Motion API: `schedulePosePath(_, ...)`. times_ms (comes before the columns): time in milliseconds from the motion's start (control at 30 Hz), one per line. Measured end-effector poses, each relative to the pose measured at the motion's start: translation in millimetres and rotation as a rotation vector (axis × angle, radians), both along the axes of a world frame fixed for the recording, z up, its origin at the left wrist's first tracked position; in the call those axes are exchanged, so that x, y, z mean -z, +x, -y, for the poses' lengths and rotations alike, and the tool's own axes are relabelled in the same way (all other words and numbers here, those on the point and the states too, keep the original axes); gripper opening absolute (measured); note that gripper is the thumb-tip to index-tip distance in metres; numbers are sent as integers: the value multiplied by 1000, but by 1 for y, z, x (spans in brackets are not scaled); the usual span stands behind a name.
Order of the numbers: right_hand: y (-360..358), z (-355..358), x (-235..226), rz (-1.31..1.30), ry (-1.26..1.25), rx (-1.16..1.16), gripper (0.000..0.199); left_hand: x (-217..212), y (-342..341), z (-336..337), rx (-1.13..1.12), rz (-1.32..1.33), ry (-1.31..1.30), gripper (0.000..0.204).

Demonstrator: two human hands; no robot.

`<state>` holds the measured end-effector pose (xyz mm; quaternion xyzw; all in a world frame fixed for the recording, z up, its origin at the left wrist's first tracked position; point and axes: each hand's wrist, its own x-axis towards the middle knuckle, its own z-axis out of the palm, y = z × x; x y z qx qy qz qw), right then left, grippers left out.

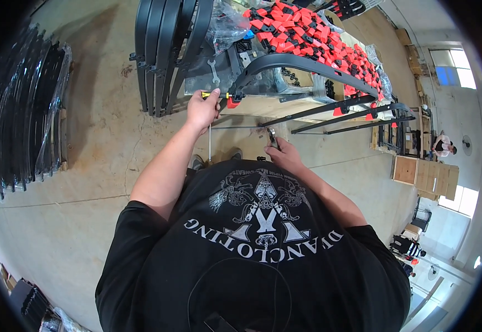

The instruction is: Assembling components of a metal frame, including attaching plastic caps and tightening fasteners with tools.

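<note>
My left hand [203, 112] is closed around a tool with a yellow-and-black handle [206, 94], beside the lower end of a curved black metal frame [285, 60]. A thin metal rod [210, 143] hangs straight down below that hand; whether it belongs to the tool I cannot tell. A red plastic piece [233, 103] sits at the frame's end, just right of my fingers. Lower and to the right, in front of my body, my right hand [286, 155] grips a metal ratchet wrench [272, 136] with its head upward. An open-end wrench [214, 72] lies on the bench just beyond my left hand.
Many red and black plastic pieces [307, 36] are heaped on the bench. Curved black frames [160, 55] stand at its left end. Black frame legs [329, 113] reach out on the right. Wrapped black tubes [22, 116] are stacked at far left; cardboard boxes [432, 174] stand at right.
</note>
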<state>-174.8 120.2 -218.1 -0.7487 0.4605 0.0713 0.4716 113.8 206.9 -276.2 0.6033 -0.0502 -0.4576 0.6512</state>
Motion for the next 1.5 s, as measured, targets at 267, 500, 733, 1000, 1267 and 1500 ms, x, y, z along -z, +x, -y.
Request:
schedulePosePath(267,4,5,5,27,55,-18,39,19,12,-4,93,364,-347,22)
schedulePosePath(500,4,5,13,80,22,-31,41,3,1,-12,168,468,-15,17)
schedulePosePath(733,16,-7,-8,31,-9,-52,39,-9,-22,-6,-69,78,-117,26)
schedulePosePath(1000,50,10,42,191,10,76,30,-10,-19,9,51,153,-13,25)
schedulePosePath(1267,127,30,45,93,-224,-56,39,-1,-19,18,18,274,89,12)
schedulePosePath(1500,150,35,18,-7,-69,-202,31,-30,-17,21,16,129,256,20)
